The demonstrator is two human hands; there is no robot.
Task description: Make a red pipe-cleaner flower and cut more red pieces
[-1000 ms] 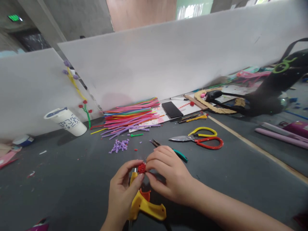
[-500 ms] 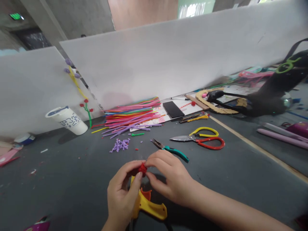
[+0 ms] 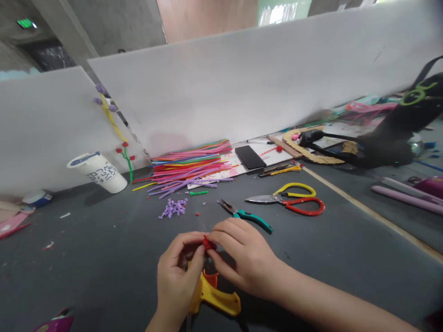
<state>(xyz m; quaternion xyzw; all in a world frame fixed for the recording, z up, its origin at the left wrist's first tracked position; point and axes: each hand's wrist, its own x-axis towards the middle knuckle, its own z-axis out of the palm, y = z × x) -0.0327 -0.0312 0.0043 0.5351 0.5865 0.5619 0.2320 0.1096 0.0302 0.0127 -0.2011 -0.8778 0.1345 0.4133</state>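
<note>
A small crumpled red piece (image 3: 206, 244), which looks like bent pipe cleaner, is pinched between both hands low in the middle of the view. My left hand (image 3: 180, 272) grips it from the left with thumb and fingers. From the right, my right hand (image 3: 244, 256) closes its thumb and fingertips on the same piece, hiding part of it. Just below lies a yellow hot glue gun (image 3: 218, 299) with an orange trigger, partly covered by my left hand. Beyond the hands are teal-handled pliers (image 3: 251, 219) and a heap of purple snippets (image 3: 173, 208).
Scissors (image 3: 301, 205) with red and yellow handles lie to the right. Behind are a bundle of coloured pipe cleaners (image 3: 190, 166), a black phone (image 3: 250, 157) and cutters (image 3: 282, 170). A tilted white cup (image 3: 104, 174) stands left of a pipe-cleaner flower (image 3: 128, 161). A white partition (image 3: 224, 92) rises behind.
The red piece has turned slightly between my fingertips, and my left hand has shifted a little to the right. Both hands keep their pinch.
</note>
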